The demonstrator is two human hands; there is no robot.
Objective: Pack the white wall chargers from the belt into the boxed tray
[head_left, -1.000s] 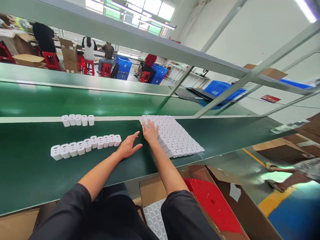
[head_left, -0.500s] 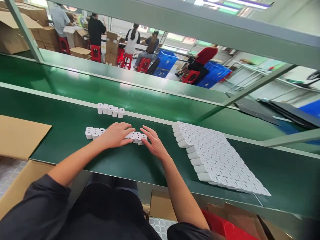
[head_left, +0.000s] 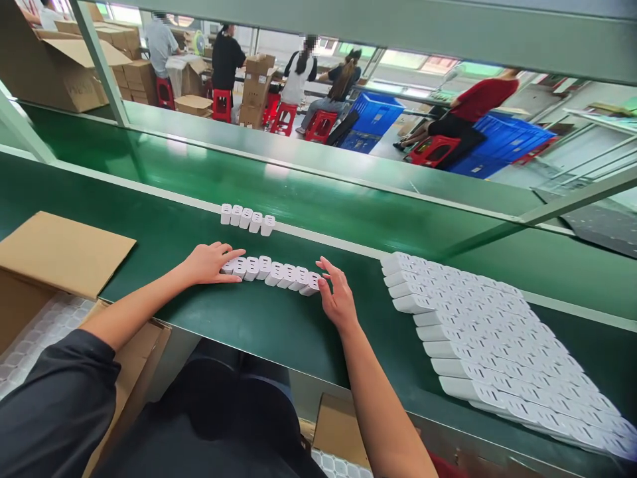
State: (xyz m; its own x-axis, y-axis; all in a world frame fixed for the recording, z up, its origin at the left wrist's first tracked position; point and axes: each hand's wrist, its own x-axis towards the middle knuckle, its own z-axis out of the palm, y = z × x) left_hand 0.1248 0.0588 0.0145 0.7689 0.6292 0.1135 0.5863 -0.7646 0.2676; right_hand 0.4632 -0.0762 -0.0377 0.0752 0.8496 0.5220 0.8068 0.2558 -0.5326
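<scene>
On the green counter (head_left: 239, 315), a slightly bent row of white blocks (head_left: 277, 272) with slotted tops stands between the person's two hands. The left hand (head_left: 205, 264) straddles the row's left end, thumb in front and fingers behind; whether its grip presses on the blocks cannot be told. The right hand (head_left: 339, 297) is at the other end, its grip spread, the thumb right by the last block. Farther back, a shorter row of five (head_left: 245, 217) stands by a pale strip (head_left: 323, 239). Well to the right lies a large slanted array (head_left: 497, 332) of similar blocks; to the left, a cardboard piece (head_left: 64, 252)
</scene>
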